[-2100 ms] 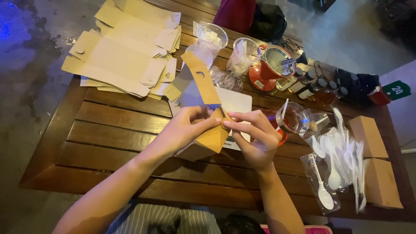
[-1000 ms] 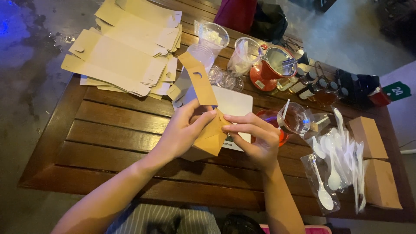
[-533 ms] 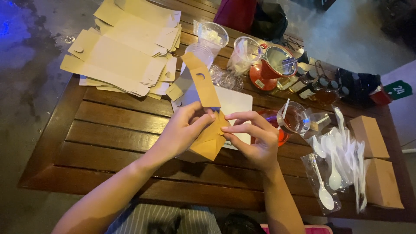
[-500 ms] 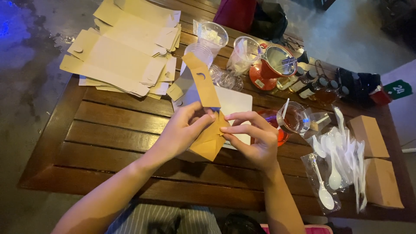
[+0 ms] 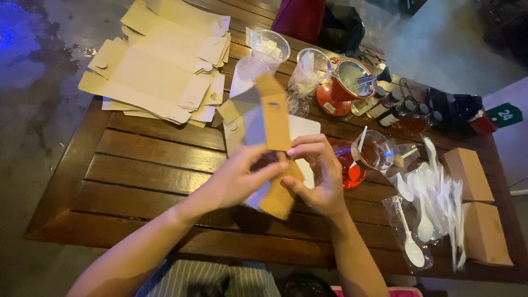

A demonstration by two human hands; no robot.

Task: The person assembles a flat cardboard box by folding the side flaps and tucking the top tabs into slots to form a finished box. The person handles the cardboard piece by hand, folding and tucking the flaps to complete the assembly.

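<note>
A flat brown cardboard box blank point(image 5: 273, 118) with a long flap pointing away from me is held above the wooden slat table point(image 5: 137, 165). My left hand point(image 5: 242, 179) grips its lower left part and my right hand point(image 5: 319, 176) pinches its lower right part, fingers meeting in the middle. The lower end of the blank point(image 5: 278, 201) sticks out below my hands. A white sheet point(image 5: 305, 132) lies on the table under the blank.
A stack of flat brown box blanks point(image 5: 159, 66) lies at the far left. Clear plastic cups point(image 5: 269, 47), a red pot point(image 5: 344, 82), small bottles point(image 5: 396, 107), a glass of red drink point(image 5: 366, 157), bagged white plastic spoons point(image 5: 426, 214) and two folded brown boxes point(image 5: 476, 203) fill the right side.
The blank has been turned and lifted, its flap now higher and more upright. Both hands have shifted closer together on its lower part.
</note>
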